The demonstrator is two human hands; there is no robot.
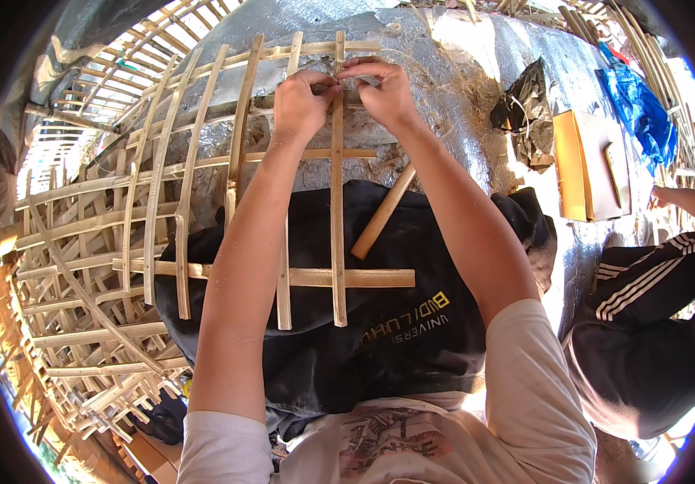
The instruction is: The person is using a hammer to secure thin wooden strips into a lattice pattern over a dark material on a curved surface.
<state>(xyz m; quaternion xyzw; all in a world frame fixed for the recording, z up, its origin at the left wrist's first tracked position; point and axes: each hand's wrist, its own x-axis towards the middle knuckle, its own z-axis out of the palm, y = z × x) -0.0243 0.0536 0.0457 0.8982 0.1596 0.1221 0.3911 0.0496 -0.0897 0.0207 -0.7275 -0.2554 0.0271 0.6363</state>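
Note:
A lattice of pale bamboo slats lies before me, its near part over black cloth (412, 339) on my lap. My left hand (303, 101) is closed in a pinch at the far end of the rightmost lengthwise slat (338, 202). On the other side of that slat, my right hand (384, 90) bends its fingers inward until the fingertips of both hands nearly meet. Whatever they pinch is too small to make out. Crosswise slats (364, 278) pass beneath the lengthwise ones. A short wooden stick (384, 211) slants beside the lattice, below my right forearm.
Finished-looking bamboo lattices (81, 331) are piled at the left. To the right are a crumpled black plastic bag (529, 113), a brown cardboard box (577, 165) and blue plastic sheeting (642, 117). Another person (646, 339) in dark clothes sits close by on that side.

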